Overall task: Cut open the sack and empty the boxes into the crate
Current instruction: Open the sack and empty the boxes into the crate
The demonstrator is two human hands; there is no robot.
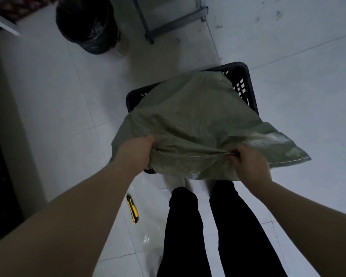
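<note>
A grey-green woven sack point(196, 120) lies draped over a black slatted plastic crate point(242, 84) on the tiled floor, its far end down inside the crate. My left hand point(136, 152) grips the stitched near seam of the sack at its left side. My right hand point(250, 164) pinches the same seam further right, and a corner of the sack sticks out past it. The sack covers most of the crate, so no boxes show. A yellow and black utility knife point(132, 209) lies on the floor by my left leg.
A black bin lined with a bag point(86, 25) stands at the back left. A grey metal frame point(168, 23) stands on the floor behind the crate. Clear plastic sheeting point(148, 238) lies near my legs. A dark wall edge runs along the left.
</note>
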